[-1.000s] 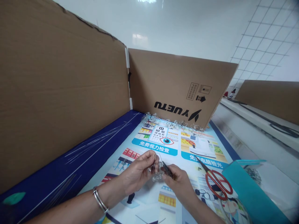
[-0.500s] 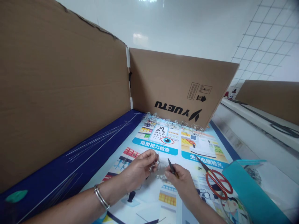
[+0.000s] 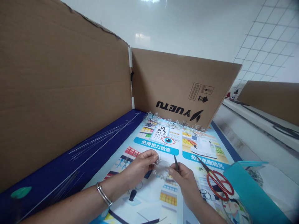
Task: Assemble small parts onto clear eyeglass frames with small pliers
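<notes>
My left hand (image 3: 143,165) pinches one side of a thin wire loop strung with clear beads (image 3: 161,176). At the loop's other side, the thumb and forefinger of my right hand (image 3: 185,178) hold the wire. A dark tool with a narrow pointed tip (image 3: 176,163) also sits in my right hand, its tip pointing up and away; its handle is hidden in the palm. Both hands hover close together above the printed sheet (image 3: 149,199). To the right of my right hand lie scissors with red handles (image 3: 220,183).
Tall cardboard panels stand at the left (image 3: 65,87) and back (image 3: 182,84). Tangled beaded wire pieces (image 3: 174,124) line the back panel's foot. Loose wires (image 3: 98,140) lie on the blue strip. A teal folder (image 3: 254,193) and a coil of fine wire (image 3: 255,179) are at the right.
My right hand has moved slightly right, away from my left, and the beaded loop is spread wider between them. The view has shifted a little.
</notes>
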Tool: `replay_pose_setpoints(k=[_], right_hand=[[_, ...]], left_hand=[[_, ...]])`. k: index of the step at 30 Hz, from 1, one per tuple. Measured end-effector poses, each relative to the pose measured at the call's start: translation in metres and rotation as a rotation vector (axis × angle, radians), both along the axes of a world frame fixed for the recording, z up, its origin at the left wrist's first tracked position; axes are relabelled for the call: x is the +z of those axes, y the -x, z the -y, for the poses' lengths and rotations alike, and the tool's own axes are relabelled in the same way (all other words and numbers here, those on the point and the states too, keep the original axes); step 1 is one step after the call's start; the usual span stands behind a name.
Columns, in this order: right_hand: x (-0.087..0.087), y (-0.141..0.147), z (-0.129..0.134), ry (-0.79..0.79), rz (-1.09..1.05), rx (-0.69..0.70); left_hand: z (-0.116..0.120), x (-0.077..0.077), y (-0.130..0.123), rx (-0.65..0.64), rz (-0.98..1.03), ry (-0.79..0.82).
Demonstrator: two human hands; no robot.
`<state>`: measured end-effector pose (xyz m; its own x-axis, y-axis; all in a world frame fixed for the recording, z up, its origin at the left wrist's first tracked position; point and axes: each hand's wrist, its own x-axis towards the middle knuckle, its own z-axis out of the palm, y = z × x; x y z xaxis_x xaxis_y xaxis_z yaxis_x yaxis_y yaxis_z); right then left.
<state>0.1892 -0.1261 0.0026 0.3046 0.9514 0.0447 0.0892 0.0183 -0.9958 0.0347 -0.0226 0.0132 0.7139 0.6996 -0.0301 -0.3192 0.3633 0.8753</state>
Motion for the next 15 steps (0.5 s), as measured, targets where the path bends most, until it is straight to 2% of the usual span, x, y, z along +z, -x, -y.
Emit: replay_pose_setpoints(k=[4,10,15], right_hand=[[0.001,-0.0003,0.0001,0.001,0.008,0.005],[0.0027,0.0002,0.0006,0.019,0.018,0.004],[0.0,-0.0007,-0.0007,0.015,0.022,-0.011]], left_hand=[[-0.0019,-0.0015,0.0003,0.031,-0.037,-0.059],[-0.0014,-0.0009,-0.0002,0.112,-0.208,-0.278],[-0.0006,-0.0022,-0.0023,0.066,-0.237,-0.347]])
